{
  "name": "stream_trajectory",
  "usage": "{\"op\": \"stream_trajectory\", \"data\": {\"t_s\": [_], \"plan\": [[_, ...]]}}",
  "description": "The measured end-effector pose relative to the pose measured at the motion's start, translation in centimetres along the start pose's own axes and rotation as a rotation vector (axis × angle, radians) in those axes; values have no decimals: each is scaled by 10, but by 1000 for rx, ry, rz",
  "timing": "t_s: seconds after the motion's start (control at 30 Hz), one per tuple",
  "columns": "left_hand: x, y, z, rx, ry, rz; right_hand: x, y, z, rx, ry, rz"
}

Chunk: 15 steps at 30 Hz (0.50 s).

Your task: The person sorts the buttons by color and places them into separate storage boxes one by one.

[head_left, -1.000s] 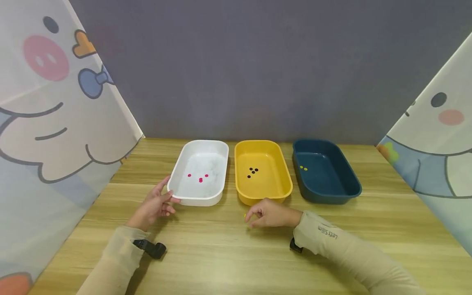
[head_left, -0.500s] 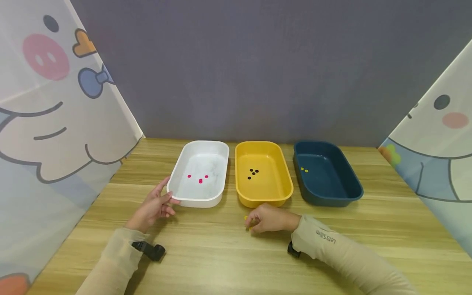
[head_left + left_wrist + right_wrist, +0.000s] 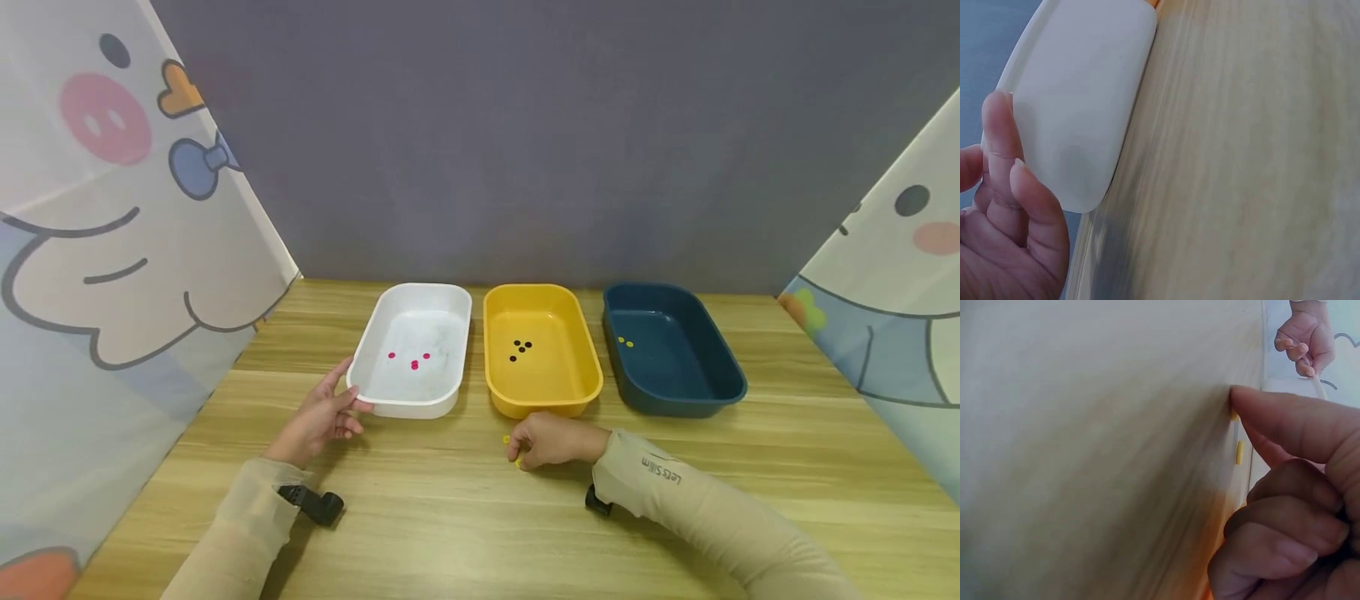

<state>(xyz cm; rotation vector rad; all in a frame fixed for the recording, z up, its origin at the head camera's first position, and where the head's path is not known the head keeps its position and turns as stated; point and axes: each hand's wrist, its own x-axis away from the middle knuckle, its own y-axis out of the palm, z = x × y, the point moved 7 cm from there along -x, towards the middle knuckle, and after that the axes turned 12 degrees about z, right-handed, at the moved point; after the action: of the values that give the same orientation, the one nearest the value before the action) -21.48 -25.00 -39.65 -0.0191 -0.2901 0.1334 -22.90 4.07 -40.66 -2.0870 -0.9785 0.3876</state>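
Observation:
My left hand (image 3: 318, 421) holds the near left corner of the white tray (image 3: 411, 410), thumb over the rim and fingers along the outside. In the left wrist view several fingers (image 3: 1004, 131) lie against the tray's wall. My right hand (image 3: 551, 439) is low over the table in front of the yellow tray (image 3: 547, 375). Its thumb and index finger pinch a small yellow button (image 3: 519, 463) at the tabletop, mostly covered by the thumb in the right wrist view. The other fingers are curled in. A second yellow button (image 3: 1240, 453) lies just beyond the fingertips.
Several pink buttons (image 3: 415, 365) lie in the white tray and several black buttons (image 3: 522, 350) in the yellow one. Two yellow buttons (image 3: 629, 343) sit in the dark blue tray (image 3: 678, 375) at the right. A grey wall (image 3: 525, 142) stands behind the trays.
My right hand has come slightly down and nearer, its thumb and index finger closing on the nearer yellow button. My left hand keeps its hold on the white tray. The head view has shifted a little.

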Motion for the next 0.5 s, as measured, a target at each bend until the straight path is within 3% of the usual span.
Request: {"op": "stream_trajectory", "data": {"t_s": [0.2,0.5], "plan": [[-2,1,0,0,1,-4,1,-2,-2,55,-52,12],[-2,-1,1,28,-13,-3,3,-6,-2,77,-53,54]]}}
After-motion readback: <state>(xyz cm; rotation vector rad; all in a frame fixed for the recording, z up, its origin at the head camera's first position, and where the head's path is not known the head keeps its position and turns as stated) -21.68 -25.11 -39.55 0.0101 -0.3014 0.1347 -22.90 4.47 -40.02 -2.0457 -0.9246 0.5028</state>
